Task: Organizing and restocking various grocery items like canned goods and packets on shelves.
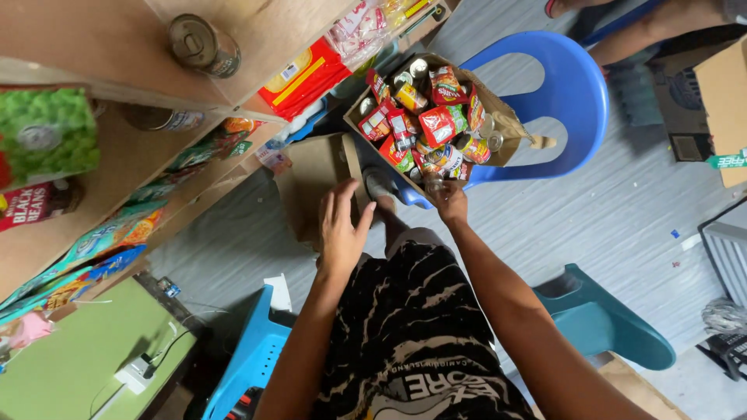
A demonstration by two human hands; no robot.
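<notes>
A cardboard box (510, 124) full of several red-labelled tins and packets stands on a blue plastic chair (572, 97) in front of me. My right hand (450, 204) reaches to the box's near edge with its fingers closed around a small tin there. My left hand (342, 225) hovers with fingers spread, holding nothing, over a folded cardboard piece (315, 183) on the floor to the left of the chair.
Wooden shelves (132, 159) on the left carry packets, a tin (204, 45) and a red packet (303, 76). A teal stool (603, 323) is at right, a light-blue stool (253, 354) below left. Another person's legs (654, 35) and cardboard boxes (724, 101) are at top right.
</notes>
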